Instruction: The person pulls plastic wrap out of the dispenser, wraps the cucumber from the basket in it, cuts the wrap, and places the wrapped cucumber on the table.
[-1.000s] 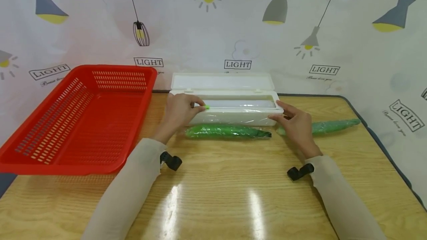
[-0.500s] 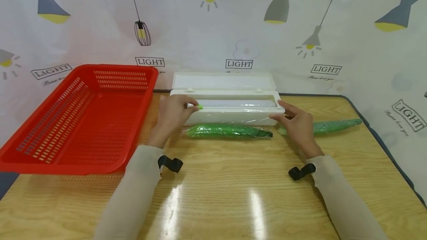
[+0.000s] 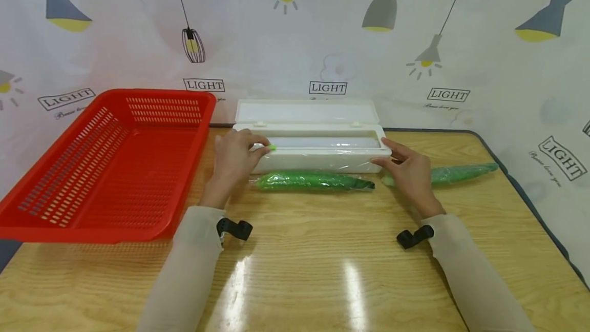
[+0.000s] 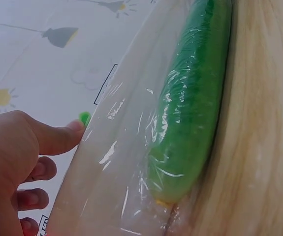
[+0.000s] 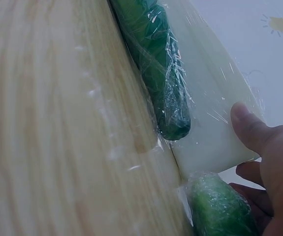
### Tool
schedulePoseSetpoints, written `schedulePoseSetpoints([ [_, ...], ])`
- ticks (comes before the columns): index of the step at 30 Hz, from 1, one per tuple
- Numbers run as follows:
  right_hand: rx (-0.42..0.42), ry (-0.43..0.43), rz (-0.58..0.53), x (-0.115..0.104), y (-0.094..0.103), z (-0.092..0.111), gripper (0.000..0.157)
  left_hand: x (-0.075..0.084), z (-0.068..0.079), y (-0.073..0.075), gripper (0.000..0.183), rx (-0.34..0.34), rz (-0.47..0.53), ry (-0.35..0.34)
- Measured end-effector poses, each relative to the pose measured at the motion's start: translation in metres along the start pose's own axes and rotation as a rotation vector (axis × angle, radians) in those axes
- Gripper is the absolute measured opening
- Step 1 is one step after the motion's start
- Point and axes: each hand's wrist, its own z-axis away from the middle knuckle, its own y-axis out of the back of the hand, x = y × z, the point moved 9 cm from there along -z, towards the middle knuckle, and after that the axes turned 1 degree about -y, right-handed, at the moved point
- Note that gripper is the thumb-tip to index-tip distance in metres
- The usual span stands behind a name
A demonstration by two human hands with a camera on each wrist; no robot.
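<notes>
A white cling film dispenser box lies at the back of the table, its lid raised and a film roll inside. Thumb and index finger of my left hand pinch a small green cutter slider at the left part of its front edge. My right hand grips the right end, with the thumb on the front wall. Clear film drapes down the front and over a cucumber lying against the box. Another film-wrapped cucumber lies to the right, partly behind my right hand.
A red plastic basket with slotted walls stands on the left of the wooden table. Behind the box hangs a lamp-patterned backdrop. The dark table edge runs along the right.
My left hand has moved left along the box's front edge, taking the green cutter slider with it. My right hand has kept its hold on the right end.
</notes>
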Motion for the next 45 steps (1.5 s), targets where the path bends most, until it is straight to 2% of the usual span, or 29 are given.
schedulePoseSetpoints([
  [5,0.003,0.029,-0.001,-0.003,0.000,-0.001,0.052,-0.003,0.000,0.002,0.015,-0.001,-0.015,-0.004],
  [10,0.006,0.017,0.013,-0.002,0.001,-0.001,0.051,-0.008,0.001,0.004,0.015,-0.012,0.006,0.011],
  [18,0.006,-0.011,0.011,0.000,0.002,0.000,0.050,-0.013,0.001,0.002,0.015,-0.001,0.099,0.005],
  [28,0.004,0.000,-0.004,-0.001,0.001,0.000,0.051,-0.019,0.002,0.001,0.011,0.000,0.216,-0.043],
  [33,-0.002,-0.009,-0.005,0.000,0.000,-0.001,0.051,-0.023,0.002,0.002,0.012,-0.022,0.277,-0.019],
  [38,-0.013,-0.021,-0.006,0.000,0.000,-0.001,0.051,-0.032,0.006,0.004,0.011,-0.030,0.343,0.048],
  [45,-0.015,-0.041,-0.018,0.003,0.001,-0.002,0.052,-0.037,0.006,0.005,0.009,-0.008,0.339,0.049],
])
